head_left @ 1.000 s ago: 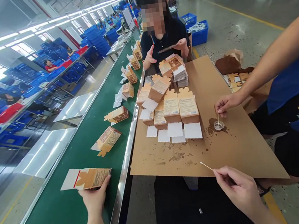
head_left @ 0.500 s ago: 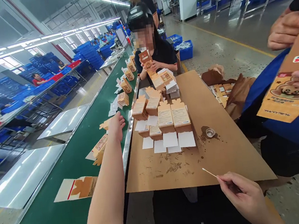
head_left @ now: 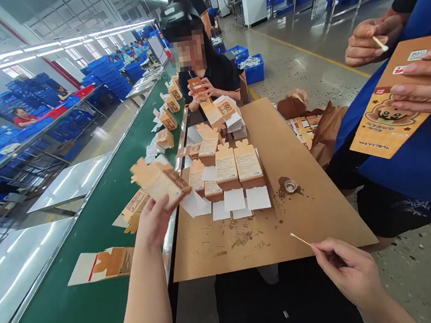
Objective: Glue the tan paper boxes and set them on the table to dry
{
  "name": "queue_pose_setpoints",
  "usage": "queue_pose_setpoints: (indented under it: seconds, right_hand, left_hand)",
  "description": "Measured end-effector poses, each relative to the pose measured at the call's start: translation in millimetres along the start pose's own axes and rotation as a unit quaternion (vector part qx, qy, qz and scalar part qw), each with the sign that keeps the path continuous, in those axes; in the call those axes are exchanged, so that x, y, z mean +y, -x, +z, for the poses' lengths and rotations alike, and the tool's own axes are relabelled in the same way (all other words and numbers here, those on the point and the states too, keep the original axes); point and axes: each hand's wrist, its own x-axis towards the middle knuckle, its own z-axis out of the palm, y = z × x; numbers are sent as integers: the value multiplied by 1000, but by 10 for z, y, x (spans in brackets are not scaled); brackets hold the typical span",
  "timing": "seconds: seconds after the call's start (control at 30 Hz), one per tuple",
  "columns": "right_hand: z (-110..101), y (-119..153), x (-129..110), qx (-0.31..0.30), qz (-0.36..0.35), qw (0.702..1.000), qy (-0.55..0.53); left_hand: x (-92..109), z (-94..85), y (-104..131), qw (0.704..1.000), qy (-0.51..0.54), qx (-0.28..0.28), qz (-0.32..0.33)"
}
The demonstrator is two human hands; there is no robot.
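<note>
My left hand (head_left: 155,218) grips a small cardboard box (head_left: 159,181) with an open scalloped flap and a white flap, held above the green conveyor belt's edge. Right of it, several similar boxes (head_left: 226,166) stand grouped on a brown cardboard sheet (head_left: 324,211), white flaps sticking out towards me. My right hand (head_left: 344,266) pinches a cotton swab (head_left: 300,239) over the near part of the sheet, its tip pointing left. A small clear dish (head_left: 291,187) sits in a dark wet patch on the sheet.
On the green belt (head_left: 97,322) lie flattened cartons (head_left: 112,262) and, farther off, several boxes (head_left: 165,119). Opposite me, a person (head_left: 208,73) holds a carton. At right, another person's hands (head_left: 426,83) hold a printed carton and a swab. An open paper bag (head_left: 331,129) holds cartons.
My left hand has taken a box from the left of the group and lifted it over the belt's edge. My right hand still holds the swab. The view has shifted slightly.
</note>
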Motion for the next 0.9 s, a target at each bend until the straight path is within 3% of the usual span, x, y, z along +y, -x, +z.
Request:
queue_pose_setpoints:
  seconds: [0.1, 0.2, 0.3, 0.43, 0.57, 0.67, 0.77, 0.9]
  right_hand:
    - [225, -15, -55, -58, -22, 998, -3]
    - [630, -37, -106, -131, -87, 988, 9]
    - [1030, -51, -79, -190, -133, 972, 30]
    - [1287, -65, 43, -266, -140, 951, 71]
    - [1298, -108, 123, -278, -135, 948, 82]
    - [1222, -136, 127, -263, -121, 953, 89]
    - [1057, -137, 102, -216, -103, 968, 76]
    - [743, -98, 63, -138, -71, 987, 37]
  left_hand:
    - [-404, -36, 794, 998, 45, 28, -34]
    - [-868, 62, 1297, 995, 30, 51, -76]
    - [-1170, 179, 1437, 994, 7, 81, -73]
    - [-1224, 260, 1409, 996, -10, 80, -46]
    - [-1136, 279, 1435, 996, -37, 72, -37]
    - [-1191, 307, 1487, 996, -44, 69, -43]
    - [-1329, 361, 1568, 995, -58, 78, -19]
    - [-1406, 395, 1691, 978, -184, 93, 31]
